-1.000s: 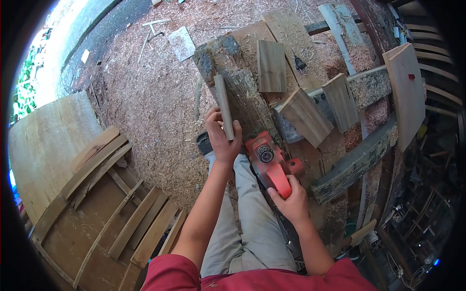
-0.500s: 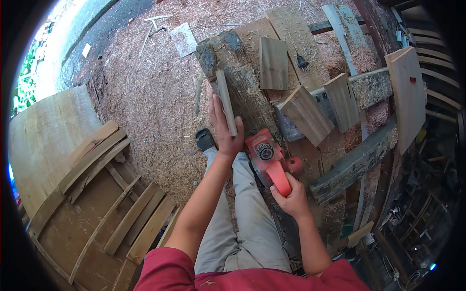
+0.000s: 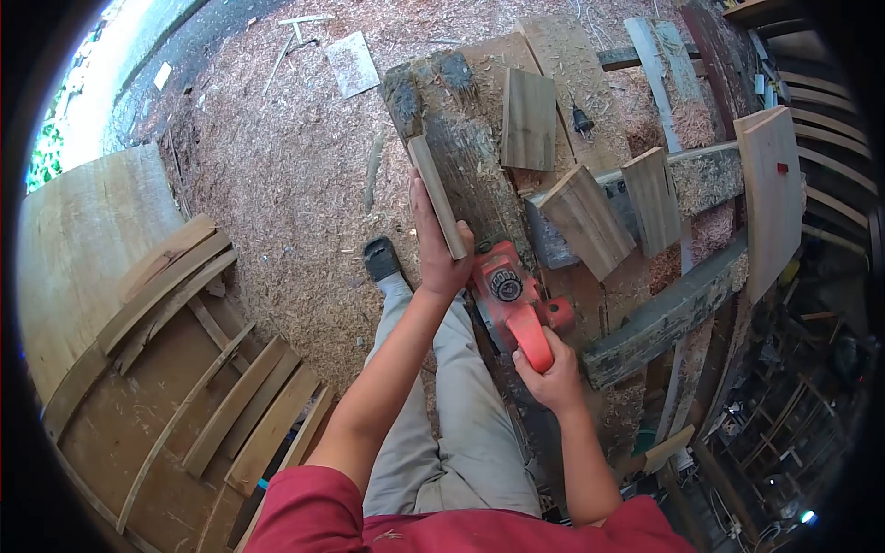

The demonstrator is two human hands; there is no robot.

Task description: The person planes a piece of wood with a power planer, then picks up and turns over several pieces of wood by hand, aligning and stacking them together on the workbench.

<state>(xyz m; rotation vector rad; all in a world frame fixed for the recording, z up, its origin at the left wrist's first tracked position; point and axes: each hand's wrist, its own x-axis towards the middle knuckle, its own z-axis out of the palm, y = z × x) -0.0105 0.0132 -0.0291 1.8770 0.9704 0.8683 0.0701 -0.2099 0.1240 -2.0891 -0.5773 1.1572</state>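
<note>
A narrow wooden board (image 3: 437, 195) stands on its edge on the weathered workbench beam (image 3: 472, 166). My left hand (image 3: 442, 249) is closed round its near end, fingers along the left face and thumb on the right. In my right hand (image 3: 553, 373) is the rear handle of a red electric planer (image 3: 516, 300), which rests on the beam just right of and nearer than the board. The planer's underside is hidden.
Short wooden boards (image 3: 528, 120) lie on the bench to the right, near a black plug (image 3: 581, 121). A larger board (image 3: 772, 198) leans farther right. Curved wooden strips (image 3: 166, 290) are at the left. Shavings (image 3: 277, 184) cover the floor, where my shoe (image 3: 382, 259) stands.
The view has shifted slightly. The board's near end, with my left hand on it, has swung a little to the right. My right hand and the planer stay nearly in place.
</note>
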